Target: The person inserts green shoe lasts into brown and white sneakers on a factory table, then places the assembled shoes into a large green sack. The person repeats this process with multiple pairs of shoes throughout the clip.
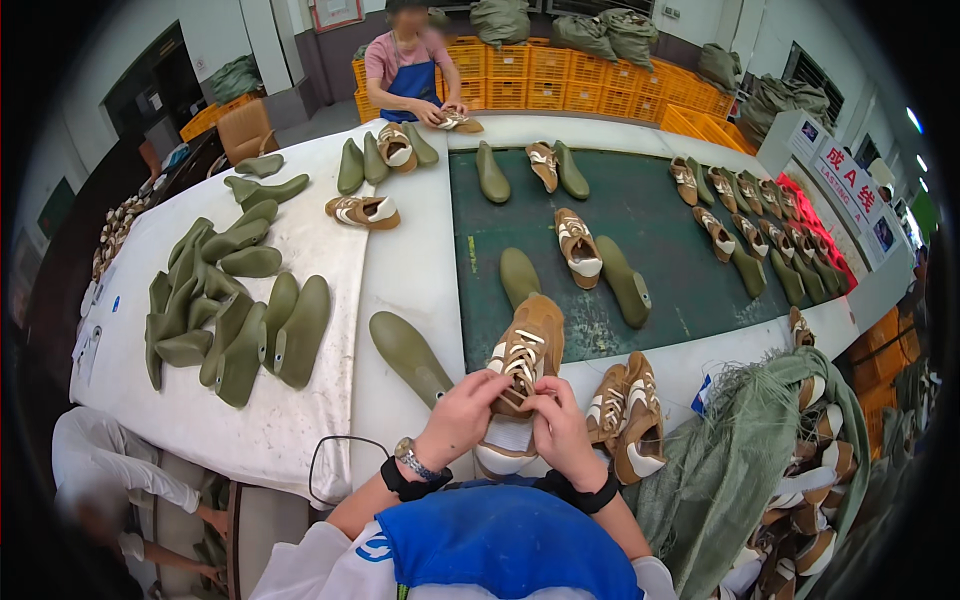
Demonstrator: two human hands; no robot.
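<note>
A tan suede sneaker (538, 325) with white laces (522, 362) lies in front of me, its toe pointing away and its heel toward my body. My left hand (462, 412) pinches at the laces from the left side. From the right, my right hand (562, 425) is closed at the top of the lacing, near the tongue. Just left of the sneaker rests a green shoe last (408, 352); another green last (519, 275) is partly hidden beyond its toe. To the right, a pair of matching sneakers (628, 410) sits close by my right hand.
A green conveyor belt (500, 225) carries sneakers and lasts. Many green lasts (235, 340) are piled on the white table to the left. A green sack (700, 480) spills sneakers at the right. Across the table a co-worker (410, 70) handles a shoe; another person (110, 460) bends at lower left.
</note>
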